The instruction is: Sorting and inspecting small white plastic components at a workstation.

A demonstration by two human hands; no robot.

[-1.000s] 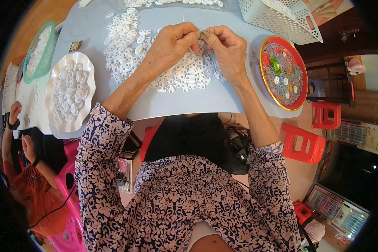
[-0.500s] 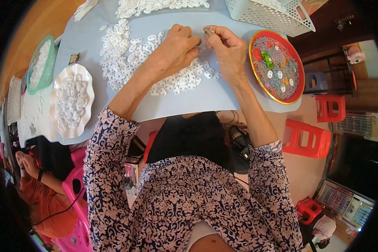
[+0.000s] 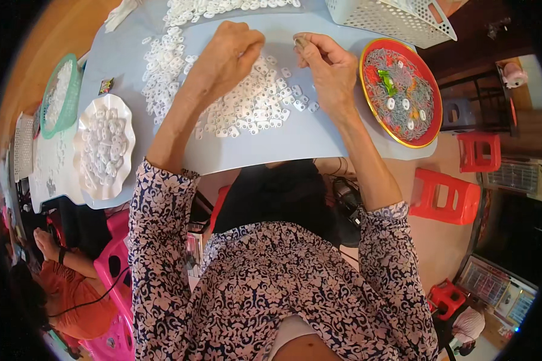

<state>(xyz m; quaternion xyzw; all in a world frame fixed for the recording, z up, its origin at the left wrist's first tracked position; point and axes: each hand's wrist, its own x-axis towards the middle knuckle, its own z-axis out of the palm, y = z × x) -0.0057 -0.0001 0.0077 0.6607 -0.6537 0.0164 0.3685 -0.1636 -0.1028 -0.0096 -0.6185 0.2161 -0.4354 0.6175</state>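
Observation:
Above the far side of the loose pile, my left hand (image 3: pixel 230 57) is closed with its fingers curled in; whatever is in it is hidden. My right hand (image 3: pixel 332 67) pinches thumb against forefinger at the right of the pile, and the small thing at its fingertips is too small to name. Under and beside my left hand spread many small white oval plastic pieces with holes (image 3: pixel 250 99). Close to the right of my right hand stands a red round tray with a gold rim (image 3: pixel 362 90), holding tangled grey string-like bits (image 3: pixel 424 93), several white pieces and a green wrapper (image 3: pixel 387 83).
A white wavy-edged dish (image 3: pixel 83 174) of white pieces stands left, with a green basket (image 3: pixel 72 99) beyond. A grey perforated basket (image 3: pixel 397 30) is at the far right of the grey table (image 3: pixel 271 147). A person in orange (image 3: pixel 81 301) sits lower left; red stools (image 3: pixel 445 195) stand right.
My left hand has moved left and slightly away from me, widening the gap between my hands. My right hand stays nearly in place, still pinching.

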